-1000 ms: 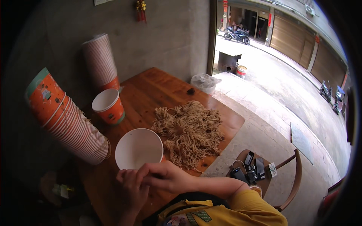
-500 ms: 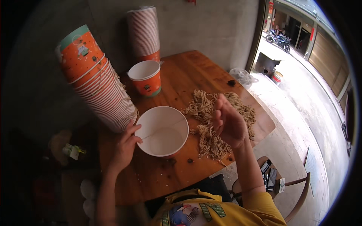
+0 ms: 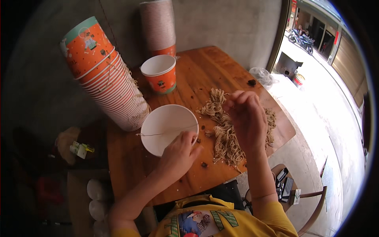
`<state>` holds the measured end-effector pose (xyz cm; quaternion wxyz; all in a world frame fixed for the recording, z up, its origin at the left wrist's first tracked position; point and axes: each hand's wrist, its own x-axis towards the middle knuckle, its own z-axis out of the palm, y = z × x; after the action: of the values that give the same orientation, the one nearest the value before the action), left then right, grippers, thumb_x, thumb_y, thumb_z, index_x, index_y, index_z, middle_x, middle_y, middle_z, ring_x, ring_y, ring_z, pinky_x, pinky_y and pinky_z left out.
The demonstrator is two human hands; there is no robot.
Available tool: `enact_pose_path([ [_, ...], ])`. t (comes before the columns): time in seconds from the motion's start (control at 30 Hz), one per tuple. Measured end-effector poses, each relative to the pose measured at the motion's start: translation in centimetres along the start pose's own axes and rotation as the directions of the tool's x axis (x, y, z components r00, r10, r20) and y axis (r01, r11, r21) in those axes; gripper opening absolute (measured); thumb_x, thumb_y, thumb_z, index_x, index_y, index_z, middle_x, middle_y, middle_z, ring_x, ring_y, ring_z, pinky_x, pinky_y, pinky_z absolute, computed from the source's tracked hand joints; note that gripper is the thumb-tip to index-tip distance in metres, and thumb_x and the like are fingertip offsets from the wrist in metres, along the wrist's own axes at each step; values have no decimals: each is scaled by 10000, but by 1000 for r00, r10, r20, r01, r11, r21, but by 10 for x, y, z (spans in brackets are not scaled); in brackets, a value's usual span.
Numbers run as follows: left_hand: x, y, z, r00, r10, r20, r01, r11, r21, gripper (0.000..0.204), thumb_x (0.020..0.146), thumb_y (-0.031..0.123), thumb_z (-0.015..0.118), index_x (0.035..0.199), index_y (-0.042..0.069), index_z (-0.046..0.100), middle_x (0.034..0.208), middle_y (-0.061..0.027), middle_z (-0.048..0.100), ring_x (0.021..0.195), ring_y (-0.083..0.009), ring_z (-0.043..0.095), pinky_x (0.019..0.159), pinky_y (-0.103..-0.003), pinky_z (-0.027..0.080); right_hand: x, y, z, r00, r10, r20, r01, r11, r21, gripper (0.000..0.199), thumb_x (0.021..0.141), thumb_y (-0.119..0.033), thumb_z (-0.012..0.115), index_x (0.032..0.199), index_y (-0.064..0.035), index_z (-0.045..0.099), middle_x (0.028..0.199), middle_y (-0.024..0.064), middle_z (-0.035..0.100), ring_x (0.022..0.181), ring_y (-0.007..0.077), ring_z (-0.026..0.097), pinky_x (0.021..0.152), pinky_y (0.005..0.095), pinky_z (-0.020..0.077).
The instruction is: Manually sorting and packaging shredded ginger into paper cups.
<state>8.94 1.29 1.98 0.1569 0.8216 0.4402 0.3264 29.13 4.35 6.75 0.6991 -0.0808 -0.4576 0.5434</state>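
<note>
Our left hand reaches the near-right rim of the white-lined bucket, fingers bent; we cannot tell whether they pinch anything. The bucket lies just beyond and left of that grip, a thin cord running across its mouth. Our right hand hovers to the right, half curled (whether a strand sits inside, we cannot tell), above the tan cord heap. Beyond the left grip stand an orange bucket and, farther left, a leaning bucket stack.
</note>
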Motion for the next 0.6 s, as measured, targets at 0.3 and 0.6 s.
enact_pose_path([
  [0.3,-2,-7,-26,997,-32,72,22,990,143,224,835,69,611,1057,59,584,947,-118,633,849,-322,642,714,-422,527,3,-18,-32,988,-34,-152,5,982,-187,306,1027,-283,464,1107,-17,594,695,-29,428,579,42,364,518,211,297],
  [0.6,7,-22,-26,941,-269,204,309,930,-198,396,842,16,625,1221,86,535,976,-129,627,887,-266,651,749,-360,544,-61,50,-35,919,355,169,35,356,-934,180,927,-228,596,935,-51,628,773,163,647,711,363,639,619,449,520],
])
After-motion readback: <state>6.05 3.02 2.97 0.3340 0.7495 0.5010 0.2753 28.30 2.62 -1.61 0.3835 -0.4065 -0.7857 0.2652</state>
